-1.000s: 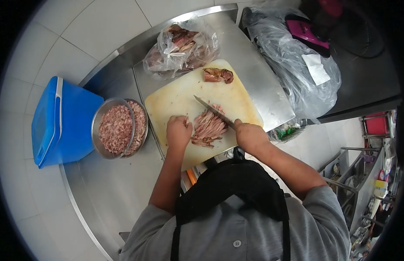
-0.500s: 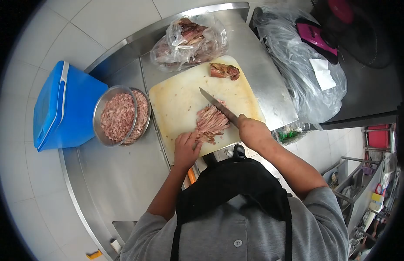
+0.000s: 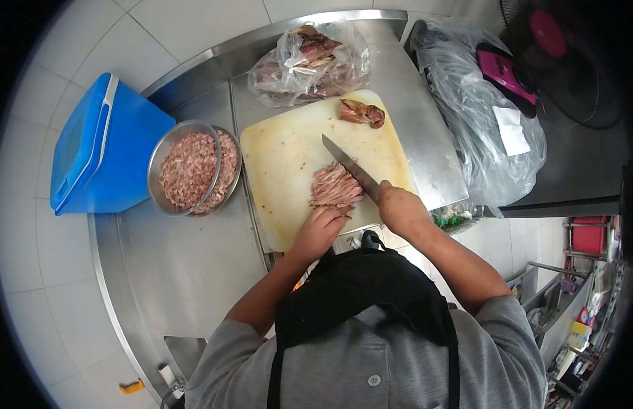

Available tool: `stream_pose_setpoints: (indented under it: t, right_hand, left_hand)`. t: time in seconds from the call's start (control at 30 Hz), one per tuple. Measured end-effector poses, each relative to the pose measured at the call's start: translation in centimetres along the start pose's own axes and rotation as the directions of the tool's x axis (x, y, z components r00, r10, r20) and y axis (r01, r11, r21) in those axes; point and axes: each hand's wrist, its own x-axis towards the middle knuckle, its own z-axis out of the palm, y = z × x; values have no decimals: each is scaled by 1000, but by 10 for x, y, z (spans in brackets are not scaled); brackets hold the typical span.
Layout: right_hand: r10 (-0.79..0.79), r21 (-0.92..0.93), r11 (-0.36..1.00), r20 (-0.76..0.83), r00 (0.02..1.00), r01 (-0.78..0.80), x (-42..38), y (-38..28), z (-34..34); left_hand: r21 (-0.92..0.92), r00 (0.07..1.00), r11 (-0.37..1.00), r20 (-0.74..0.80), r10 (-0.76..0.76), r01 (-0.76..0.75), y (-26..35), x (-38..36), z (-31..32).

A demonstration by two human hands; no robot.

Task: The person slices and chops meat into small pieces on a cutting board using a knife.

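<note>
A large knife (image 3: 350, 168) is gripped by its handle in my right hand (image 3: 402, 213), its blade slanting up and left across the cutting board (image 3: 272, 170). Beside the blade lies a pile of sliced meat strips (image 3: 333, 187). My left hand (image 3: 319, 233) is at the near end of that pile, fingers curled together and pressed on the strips; the fingertips are partly hidden. A browned chunk of meat (image 3: 362, 114) lies at the board's far right corner.
Two bowls of chopped meat (image 3: 189, 170) overlap left of the board, next to a blue cooler box (image 3: 112, 153). Behind the board sits a clear bag of meat (image 3: 309, 65). Plastic bagging (image 3: 453, 102) lies to the right on the steel counter's (image 3: 193, 273) far side.
My left hand has moved right and closer in against the near end of the strips. The knife stays along the pile's right side in my right hand. The whole view has shifted slightly.
</note>
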Motion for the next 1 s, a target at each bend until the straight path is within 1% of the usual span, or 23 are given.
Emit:
stream_pose_setpoints:
  t: [0.1, 0.17, 0.2, 0.27, 0.3, 0.33, 0.37, 0.4, 0.47, 0.5, 0.57, 0.6, 0.63, 0.67, 0.7, 0.77, 0.9, 0.97, 1.0]
  right_hand:
    - [9, 1, 1000, -4, 1000, -9, 0, 0, 0]
    - [16, 1, 1000, -5, 1000, -16, 0, 1, 1]
    - [2, -3, 1000, -16, 1000, -2, 1, 2, 2]
    - [-7, -4, 1000, -27, 1000, 7, 0, 5, 2]
    - [-15, 4, 1000, -26, 1000, 15, -1, 5, 2]
    - [-20, 15, 1000, -27, 999, 20, 0, 6, 1]
    - [-14, 24, 1000, -30, 999, 15, 1, 7, 1]
    - [-20, 30, 999, -33, 999, 21, 1, 7, 2]
    - [-29, 38, 999, -36, 999, 30, 2, 8, 3]
    - [-29, 44, 999, -33, 999, 31, 3, 9, 2]
    - [-27, 48, 998, -25, 999, 28, 0, 6, -3]
    - [-7, 41, 999, 13, 1000, 7, -1, 2, -8]
    - [12, 33, 999, 50, 999, -13, -1, 0, -12]
    - [9, 32, 999, 52, 999, -10, -1, 0, -12]
    - [13, 33, 999, 53, 999, -15, -1, 0, -12]
    - [18, 31, 999, 52, 998, -19, -1, 0, -13]
    - [17, 37, 999, 59, 998, -20, -1, 1, -12]
    - [20, 31, 999, 54, 998, -22, -1, 1, -11]
    - [16, 33, 999, 56, 998, -18, -1, 2, -11]
  left_hand:
    - [-17, 999, 999, 30, 38, -37, 2, 18, 10]
    - [-41, 988, 989, 44, 145, -143, -2, 29, 19]
    - [-43, 988, 989, 47, 144, -142, -5, 32, 20]
    - [92, 991, 987, 18, 131, -132, -7, 37, 16]
    - [91, 991, 987, 23, 132, -134, -6, 36, 13]
    - [158, 994, 987, -102, 28, -11, -7, 34, 6]
    - [208, 971, 971, -229, -68, 117, -7, 31, -1]
    - [209, 973, 971, -222, -67, 114, -5, 26, -8]
    - [173, 968, 971, -218, -127, 166, -1, 16, -24]
    - [175, 969, 971, -216, -121, 160, -1, 12, -29]
    - [205, 992, 973, -87, -87, 103, 2, 2, -36]
    - [204, 992, 973, -90, -88, 105, -1, -2, -35]
    - [197, 994, 974, -35, -106, 111, -4, -5, -33]
    - [190, 992, 975, 22, -124, 118, -6, -9, -31]
    - [191, 992, 974, 20, -127, 121, -6, -13, -27]
    - [181, 964, 947, -66, -257, 265, -4, -13, -21]
    - [224, 952, 927, -121, -280, 301, -6, -11, -13]
    - [147, 902, 895, -172, -395, 420, -10, -9, -12]
    - [146, 904, 897, -175, -391, 417, -9, -7, -9]
